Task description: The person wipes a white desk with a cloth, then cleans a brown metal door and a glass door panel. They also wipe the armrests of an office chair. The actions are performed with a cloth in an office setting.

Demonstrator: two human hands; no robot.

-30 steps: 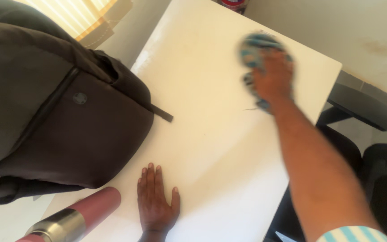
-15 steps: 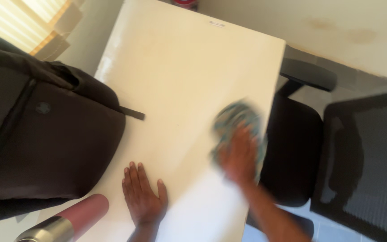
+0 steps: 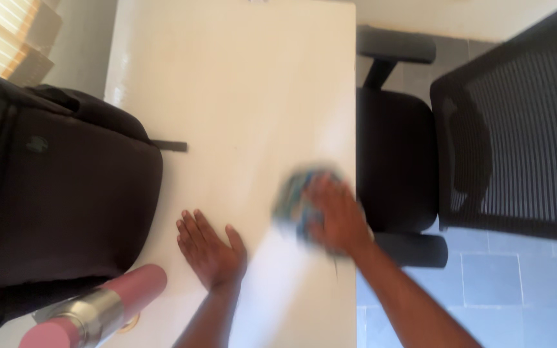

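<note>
Near the right edge of the white desk [image 3: 240,84], right hand [image 3: 333,216] pressed with spread fingers onto a blurred blue-green cloth [image 3: 294,196], its bulk jutting leftward toward the left hand [image 3: 211,248], flat and empty beside a dark backpack [image 3: 59,206].

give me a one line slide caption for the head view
Right hand presses a blue-green cloth on a white table; left hand lies flat near a dark backpack.
</note>
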